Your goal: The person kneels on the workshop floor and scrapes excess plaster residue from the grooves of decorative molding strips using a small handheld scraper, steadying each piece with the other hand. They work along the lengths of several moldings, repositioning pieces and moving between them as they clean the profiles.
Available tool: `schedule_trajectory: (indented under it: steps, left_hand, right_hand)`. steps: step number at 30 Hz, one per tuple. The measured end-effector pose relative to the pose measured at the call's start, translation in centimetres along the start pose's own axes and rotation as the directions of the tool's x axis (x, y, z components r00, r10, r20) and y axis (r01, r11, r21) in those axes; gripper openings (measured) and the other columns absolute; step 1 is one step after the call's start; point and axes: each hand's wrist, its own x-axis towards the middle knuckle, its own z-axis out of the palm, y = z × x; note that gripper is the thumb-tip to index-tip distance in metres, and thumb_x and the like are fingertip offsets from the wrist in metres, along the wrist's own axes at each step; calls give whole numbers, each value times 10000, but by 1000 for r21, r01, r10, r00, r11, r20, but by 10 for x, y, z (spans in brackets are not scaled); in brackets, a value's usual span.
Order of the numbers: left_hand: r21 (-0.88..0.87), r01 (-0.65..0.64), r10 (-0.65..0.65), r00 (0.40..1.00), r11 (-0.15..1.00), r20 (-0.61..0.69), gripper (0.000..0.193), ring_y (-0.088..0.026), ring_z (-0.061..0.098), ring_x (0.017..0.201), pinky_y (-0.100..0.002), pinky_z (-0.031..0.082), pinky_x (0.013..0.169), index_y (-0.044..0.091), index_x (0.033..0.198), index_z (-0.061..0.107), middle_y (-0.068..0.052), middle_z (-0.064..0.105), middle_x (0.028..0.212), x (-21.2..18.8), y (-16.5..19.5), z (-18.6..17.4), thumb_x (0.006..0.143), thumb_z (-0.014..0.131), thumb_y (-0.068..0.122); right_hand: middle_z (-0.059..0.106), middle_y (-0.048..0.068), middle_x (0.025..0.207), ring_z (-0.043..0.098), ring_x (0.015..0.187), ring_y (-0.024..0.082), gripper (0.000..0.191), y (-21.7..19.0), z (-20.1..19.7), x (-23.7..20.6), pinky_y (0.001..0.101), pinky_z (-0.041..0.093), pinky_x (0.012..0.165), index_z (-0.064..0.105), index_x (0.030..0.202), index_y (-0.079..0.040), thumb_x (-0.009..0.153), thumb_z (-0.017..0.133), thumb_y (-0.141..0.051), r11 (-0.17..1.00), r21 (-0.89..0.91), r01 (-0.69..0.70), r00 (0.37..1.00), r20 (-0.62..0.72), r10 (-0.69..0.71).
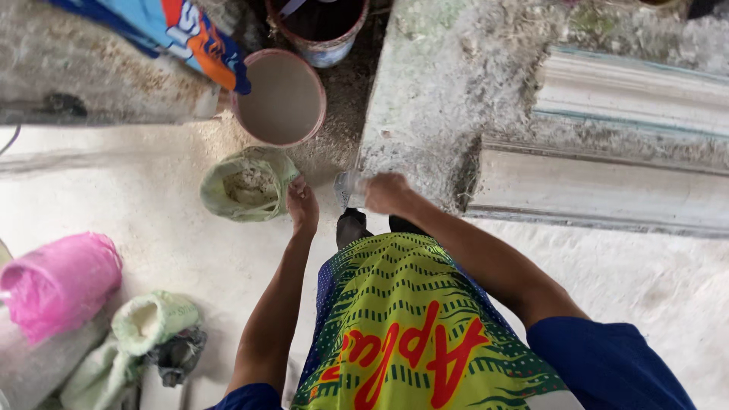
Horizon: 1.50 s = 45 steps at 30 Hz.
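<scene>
the small clear cup [347, 188] sits in the grip of the right hand [386, 193], whose fingers close round it, just right of the open green sack [247, 184] of pale powder on the floor. the left hand [302, 205] pinches the sack's near rim, fingers curled shut on the edge. beyond the sack stands a pink-rimmed bucket [279, 99] of cloudy liquid, with a second bucket [319, 26] farther off. right of the sack rises a dusty concrete slab [440, 91]. well left of the sack lie a pink bag [57, 281] and a smaller green sack [152, 319].
</scene>
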Motion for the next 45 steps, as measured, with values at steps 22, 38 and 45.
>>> schedule_trajectory:
  steps: [22, 38, 45]
  left_hand:
    - [164, -548, 395, 750, 820, 531, 267, -169, 604, 919, -331, 512, 832, -22, 988, 647, -109, 616, 1012, -24, 7, 108, 1006, 713, 236]
    - [203, -411, 187, 729, 889, 658, 321, -186, 614, 1064, -350, 493, 989, -17, 1051, 655, -121, 645, 1159, -76, 28, 128, 984, 732, 288]
    - [299, -472, 107, 659, 829, 744, 345, -177, 612, 1097, -349, 530, 982, 43, 1147, 641, -93, 616, 1211, -111, 67, 188, 996, 690, 350]
  right_hand:
    - [519, 84, 814, 524, 574, 193, 365, 207, 242, -86, 385, 520, 504, 459, 1113, -76, 1069, 526, -432, -749, 169, 641, 716, 220, 662]
    - [589, 64, 692, 568, 534, 184, 377, 419, 291, -130, 368, 519, 460, 605, 956, -24, 1138, 543, -349, -539, 262, 800, 511, 174, 842]
    - [538, 39, 756, 514, 592, 125, 297, 238, 245, -86, 296, 444, 447, 624, 1105, -64, 1098, 466, -316, -649, 412, 639, 590, 277, 758]
